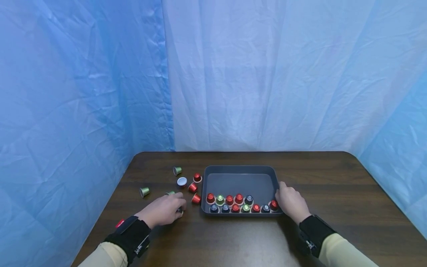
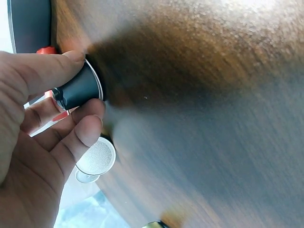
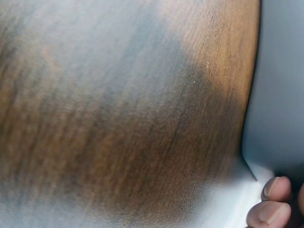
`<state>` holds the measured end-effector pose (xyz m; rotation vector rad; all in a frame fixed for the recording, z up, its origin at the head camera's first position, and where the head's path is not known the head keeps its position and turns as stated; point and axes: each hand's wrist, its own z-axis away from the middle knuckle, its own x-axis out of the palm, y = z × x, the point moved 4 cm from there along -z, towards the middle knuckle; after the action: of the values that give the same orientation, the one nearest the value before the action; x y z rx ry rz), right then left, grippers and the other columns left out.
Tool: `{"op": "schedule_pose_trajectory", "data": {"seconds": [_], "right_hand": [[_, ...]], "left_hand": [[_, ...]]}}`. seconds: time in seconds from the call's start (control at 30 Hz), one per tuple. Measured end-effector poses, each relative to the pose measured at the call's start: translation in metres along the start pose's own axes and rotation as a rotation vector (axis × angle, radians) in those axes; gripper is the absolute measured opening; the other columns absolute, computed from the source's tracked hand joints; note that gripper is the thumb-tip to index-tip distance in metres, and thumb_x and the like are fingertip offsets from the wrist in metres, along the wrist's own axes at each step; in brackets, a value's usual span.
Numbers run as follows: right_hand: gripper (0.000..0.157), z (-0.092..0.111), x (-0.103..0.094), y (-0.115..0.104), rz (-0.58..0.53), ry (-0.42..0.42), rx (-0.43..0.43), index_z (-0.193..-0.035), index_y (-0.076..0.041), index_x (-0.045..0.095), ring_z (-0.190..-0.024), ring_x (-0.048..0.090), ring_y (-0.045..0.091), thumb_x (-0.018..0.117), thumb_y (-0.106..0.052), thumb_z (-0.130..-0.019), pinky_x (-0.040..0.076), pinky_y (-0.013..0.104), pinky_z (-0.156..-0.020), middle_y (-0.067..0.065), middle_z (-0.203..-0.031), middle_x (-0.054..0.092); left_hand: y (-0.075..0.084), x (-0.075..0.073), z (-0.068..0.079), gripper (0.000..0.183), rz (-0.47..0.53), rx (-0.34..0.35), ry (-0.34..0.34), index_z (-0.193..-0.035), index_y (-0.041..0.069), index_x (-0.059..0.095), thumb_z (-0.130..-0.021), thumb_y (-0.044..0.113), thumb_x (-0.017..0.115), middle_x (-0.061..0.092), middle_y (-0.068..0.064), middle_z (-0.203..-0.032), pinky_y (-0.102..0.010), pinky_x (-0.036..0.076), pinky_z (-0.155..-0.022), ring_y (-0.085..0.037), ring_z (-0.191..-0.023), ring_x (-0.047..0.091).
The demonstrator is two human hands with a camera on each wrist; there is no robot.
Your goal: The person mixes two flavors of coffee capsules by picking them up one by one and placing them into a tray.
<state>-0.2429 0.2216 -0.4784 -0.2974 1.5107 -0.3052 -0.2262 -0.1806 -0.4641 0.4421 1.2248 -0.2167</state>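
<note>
My left hand (image 1: 166,208) is at the left of the tray, low over the table. Its thumb and fingers pinch a dark coffee capsule (image 2: 81,88), whose rim faces right in the left wrist view. At the tray's right side my right hand (image 1: 293,202) grips the wall of the grey baking tray (image 1: 240,181); its fingertips (image 3: 269,213) show by the tray corner in the right wrist view. Two rows of red, green and dark blue capsules stand along the tray's near side. A partly hidden green capsule (image 1: 170,193) lies just beyond the left hand.
Red capsules (image 1: 196,199) lie along the tray's left edge. Near them are a capsule with its pale lid up (image 1: 181,181) and a green capsule (image 1: 177,171). Another green capsule (image 1: 144,192) lies farther left. Blue sheeting (image 1: 233,92) hangs behind the wooden table (image 1: 333,185).
</note>
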Motion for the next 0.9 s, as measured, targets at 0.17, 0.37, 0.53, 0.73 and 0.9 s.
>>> {"op": "schedule_pose_trajectory", "data": {"seconds": [0.17,0.37,0.53,0.73,0.9], "right_hand": [[0.035,0.0,0.0,0.0,0.0,0.002,-0.004,-0.125,0.013,0.052,-0.064,0.058,0.019,0.059,-0.011,-0.101,0.049,0.032,-0.053,0.013,-0.082,0.062],[0.035,0.0,-0.001,0.0,-0.003,-0.003,-0.004,-0.126,0.013,0.051,-0.065,0.058,0.019,0.059,-0.011,-0.101,0.049,0.032,-0.054,0.014,-0.084,0.063],[0.037,0.0,-0.001,0.0,-0.002,-0.002,-0.002,-0.128,0.013,0.051,-0.065,0.059,0.02,0.058,-0.011,-0.101,0.049,0.033,-0.054,0.015,-0.085,0.063],[0.036,0.0,0.0,0.0,-0.001,0.002,-0.008,-0.126,0.013,0.051,-0.065,0.059,0.019,0.059,-0.011,-0.101,0.051,0.033,-0.055,0.015,-0.085,0.063],[0.035,0.0,0.0,0.0,-0.002,0.006,-0.008,-0.126,0.013,0.052,-0.066,0.059,0.019,0.059,-0.011,-0.101,0.051,0.033,-0.055,0.014,-0.085,0.063]], "left_hand": [[0.001,-0.002,0.002,0.013,-0.005,0.036,0.019,-0.098,0.023,0.073,-0.088,0.022,0.082,0.056,0.009,-0.093,-0.034,0.053,-0.076,-0.01,-0.079,0.054],[0.006,-0.016,0.002,0.013,0.019,0.101,0.087,-0.101,0.021,0.074,-0.089,0.02,0.081,0.056,0.01,-0.094,-0.03,0.054,-0.075,-0.007,-0.079,0.054],[0.011,-0.029,0.001,0.02,0.006,0.111,0.182,-0.105,0.021,0.074,-0.087,0.021,0.083,0.058,0.011,-0.097,-0.032,0.058,-0.084,-0.006,-0.083,0.056],[0.022,-0.042,-0.002,0.03,-0.005,0.138,0.291,-0.112,0.018,0.072,-0.085,0.019,0.084,0.059,0.011,-0.099,-0.028,0.057,-0.084,-0.005,-0.086,0.057],[0.034,-0.046,-0.011,0.027,0.02,0.178,0.312,-0.113,0.018,0.072,-0.088,0.016,0.082,0.062,0.01,-0.103,-0.031,0.057,-0.088,-0.006,-0.093,0.06]]}}
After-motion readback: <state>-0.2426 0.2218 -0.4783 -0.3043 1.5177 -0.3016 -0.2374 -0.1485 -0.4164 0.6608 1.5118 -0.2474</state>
